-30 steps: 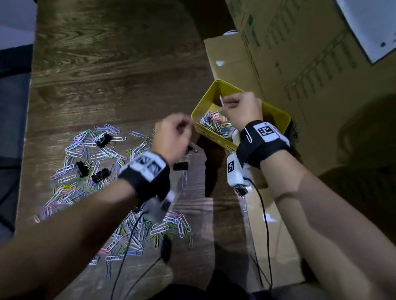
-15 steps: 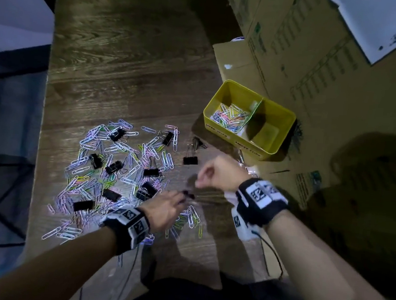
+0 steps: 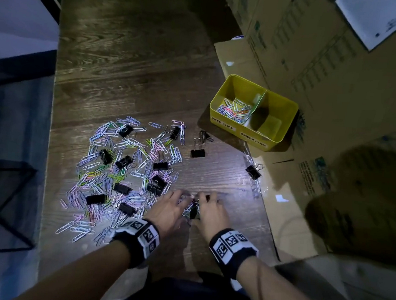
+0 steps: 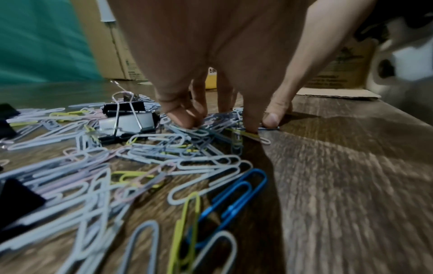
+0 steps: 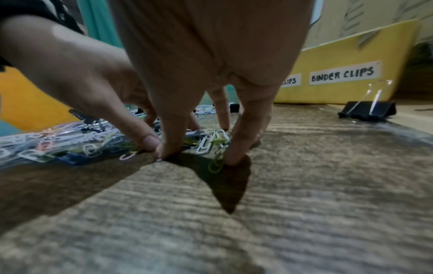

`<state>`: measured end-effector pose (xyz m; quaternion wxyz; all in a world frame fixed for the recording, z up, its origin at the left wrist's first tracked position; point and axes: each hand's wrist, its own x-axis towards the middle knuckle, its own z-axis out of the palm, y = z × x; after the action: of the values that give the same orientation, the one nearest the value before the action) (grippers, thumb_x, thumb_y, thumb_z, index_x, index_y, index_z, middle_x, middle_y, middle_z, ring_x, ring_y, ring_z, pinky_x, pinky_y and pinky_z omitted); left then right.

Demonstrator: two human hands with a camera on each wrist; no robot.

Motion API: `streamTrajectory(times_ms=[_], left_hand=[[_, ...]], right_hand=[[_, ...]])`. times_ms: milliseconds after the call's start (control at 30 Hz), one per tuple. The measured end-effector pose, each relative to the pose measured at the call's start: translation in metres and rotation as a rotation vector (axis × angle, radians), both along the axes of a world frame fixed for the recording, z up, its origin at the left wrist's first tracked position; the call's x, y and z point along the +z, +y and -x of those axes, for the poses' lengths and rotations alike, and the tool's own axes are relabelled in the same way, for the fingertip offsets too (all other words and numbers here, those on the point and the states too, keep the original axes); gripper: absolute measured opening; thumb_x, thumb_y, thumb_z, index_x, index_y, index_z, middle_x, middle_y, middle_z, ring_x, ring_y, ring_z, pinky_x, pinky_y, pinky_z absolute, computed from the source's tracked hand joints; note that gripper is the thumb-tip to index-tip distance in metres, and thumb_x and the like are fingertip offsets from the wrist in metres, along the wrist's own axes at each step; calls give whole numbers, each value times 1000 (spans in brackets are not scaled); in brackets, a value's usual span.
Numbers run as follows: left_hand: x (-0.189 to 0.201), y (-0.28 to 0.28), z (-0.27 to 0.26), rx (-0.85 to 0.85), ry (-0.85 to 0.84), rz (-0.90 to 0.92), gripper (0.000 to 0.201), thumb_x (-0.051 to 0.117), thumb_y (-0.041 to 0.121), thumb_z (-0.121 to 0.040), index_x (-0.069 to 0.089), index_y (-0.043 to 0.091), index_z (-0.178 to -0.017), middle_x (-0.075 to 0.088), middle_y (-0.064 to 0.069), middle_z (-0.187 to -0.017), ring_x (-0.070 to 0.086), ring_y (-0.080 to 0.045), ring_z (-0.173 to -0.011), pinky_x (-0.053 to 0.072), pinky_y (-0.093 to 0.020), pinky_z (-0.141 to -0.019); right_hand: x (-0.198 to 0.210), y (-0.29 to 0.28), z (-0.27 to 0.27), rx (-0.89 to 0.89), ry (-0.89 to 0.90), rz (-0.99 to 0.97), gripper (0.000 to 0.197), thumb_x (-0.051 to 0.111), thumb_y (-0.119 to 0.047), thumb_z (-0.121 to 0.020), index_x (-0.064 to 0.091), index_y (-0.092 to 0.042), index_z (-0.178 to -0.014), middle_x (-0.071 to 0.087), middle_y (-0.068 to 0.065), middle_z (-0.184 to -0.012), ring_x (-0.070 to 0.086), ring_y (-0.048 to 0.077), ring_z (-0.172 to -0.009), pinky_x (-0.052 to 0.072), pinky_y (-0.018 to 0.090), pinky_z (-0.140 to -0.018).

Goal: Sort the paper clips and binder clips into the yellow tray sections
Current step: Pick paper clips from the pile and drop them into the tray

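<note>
Hard to make out under the hands: a small dark object between them, blurred and half hidden; impossible to tell whether either hand actually grasped a clip. Left hand and right hand palm-down side by side, bent fingertips pressed onto the near edge of the scattered pastel wire paper clips and black metal binder clips on the dark wooden tabletop. Farther right, the yellow plastic two-section tray, paper clips in its left section only.
</note>
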<state>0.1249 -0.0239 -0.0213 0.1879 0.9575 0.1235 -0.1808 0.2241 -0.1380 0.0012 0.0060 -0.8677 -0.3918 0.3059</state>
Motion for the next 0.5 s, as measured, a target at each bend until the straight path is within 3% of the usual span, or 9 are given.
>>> streamTrajectory(times_ms=[200,333,400,500], left_hand=[[2,-1,-5,34,-98,39,40,61,1,-82,58,12,-120,58,-13,-119,56,-33,-106,46,-40,-93],[1,11,-5,-1,-170,91,36,63,0,-79,64,16,-112,68,-12,-109,65,-28,-97,53,-34,-85],[11,13,-9,8,-185,130,23,60,4,-83,67,13,-104,70,-12,-100,66,-26,-91,50,-30,-79],[22,18,-11,64,-227,175,20,59,9,-84,71,11,-100,73,-9,-92,67,-23,-80,47,-26,-72]], right_hand=[[-5,2,-5,29,75,-80,37,58,-12,-90,51,-6,-126,56,18,-123,59,34,-108,50,41,-87],[-12,-1,-9,-46,173,-121,26,56,-8,-89,62,-10,-113,65,19,-106,63,33,-99,52,40,-84],[-13,-4,-12,-151,245,-158,22,60,-14,-87,65,-14,-109,66,18,-103,63,32,-94,53,38,-84],[-17,-8,-20,-291,336,-236,25,69,-16,-84,69,-17,-109,66,12,-96,63,23,-86,51,27,-79]])
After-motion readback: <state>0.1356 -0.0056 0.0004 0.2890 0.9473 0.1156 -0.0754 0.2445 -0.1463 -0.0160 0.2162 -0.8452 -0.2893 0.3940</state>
